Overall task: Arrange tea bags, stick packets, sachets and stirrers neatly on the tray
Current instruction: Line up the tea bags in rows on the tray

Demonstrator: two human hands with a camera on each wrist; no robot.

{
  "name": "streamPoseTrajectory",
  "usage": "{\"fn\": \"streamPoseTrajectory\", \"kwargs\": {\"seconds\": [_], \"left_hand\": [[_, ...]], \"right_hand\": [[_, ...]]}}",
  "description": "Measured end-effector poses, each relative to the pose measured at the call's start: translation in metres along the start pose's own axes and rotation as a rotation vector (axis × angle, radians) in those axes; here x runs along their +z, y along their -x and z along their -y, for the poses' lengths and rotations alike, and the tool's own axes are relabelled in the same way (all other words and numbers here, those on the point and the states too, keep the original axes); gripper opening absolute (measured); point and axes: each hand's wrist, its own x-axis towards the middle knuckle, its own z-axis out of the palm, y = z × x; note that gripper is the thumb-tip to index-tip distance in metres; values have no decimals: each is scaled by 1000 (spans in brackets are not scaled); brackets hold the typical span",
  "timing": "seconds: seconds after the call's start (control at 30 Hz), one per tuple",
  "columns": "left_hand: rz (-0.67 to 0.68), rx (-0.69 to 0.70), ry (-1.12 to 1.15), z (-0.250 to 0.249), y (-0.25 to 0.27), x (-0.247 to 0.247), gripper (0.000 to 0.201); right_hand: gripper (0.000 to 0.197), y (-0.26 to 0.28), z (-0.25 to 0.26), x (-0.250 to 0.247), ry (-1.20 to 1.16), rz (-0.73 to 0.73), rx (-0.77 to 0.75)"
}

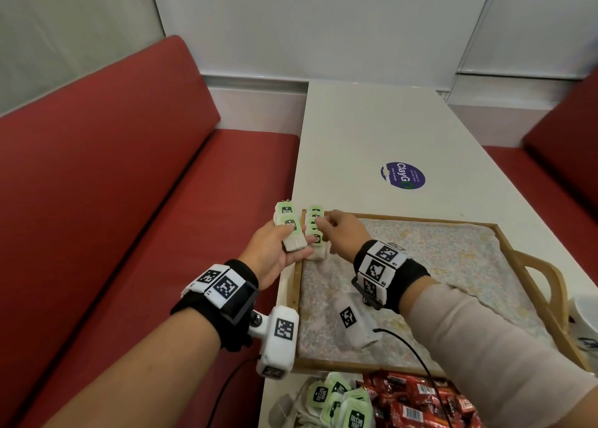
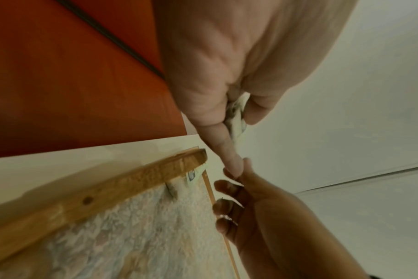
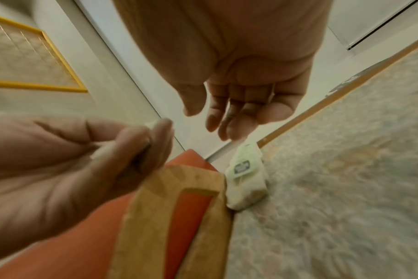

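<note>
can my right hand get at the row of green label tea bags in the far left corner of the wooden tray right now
Probably yes. The right hand is open, holds nothing, and its fingertips hover at the row of green-labelled tea bags in the wooden tray corner. Nothing lies between; the left hand stays beside, outside the rim.

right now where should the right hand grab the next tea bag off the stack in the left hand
Pinch the top tea bag by its far end, which overhangs the left hand. Bring the right hand in from the tray side: the left thumb clamps the near end.
</note>
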Motion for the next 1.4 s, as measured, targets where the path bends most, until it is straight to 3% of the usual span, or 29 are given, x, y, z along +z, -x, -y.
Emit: {"fn": "streamPoseTrajectory", "kwargs": {"seconds": [0.23,0.4,0.6,0.9,1.03,1.4], "left_hand": [[49,81,-121,4,2,3,24],[11,84,-163,5,1,2,20],[-103,100,-170,4,-3,1,13],[-110,87,-171,7,-9,-1,15],[-107,87,-167,8,-10,-3,13],[-102,71,-165,7,-10,-5,18]], "right_hand": [[11,14,8,3,-299,7,-139],[23,11,4,2,-372,-85,-156],[17,4,-14,-5,-380,-140,5],[16,2,-34,15,-393,61,313],[12,-2,-31,21,-372,96,329],[25,-14,-29,26,-306,34,389]]}}
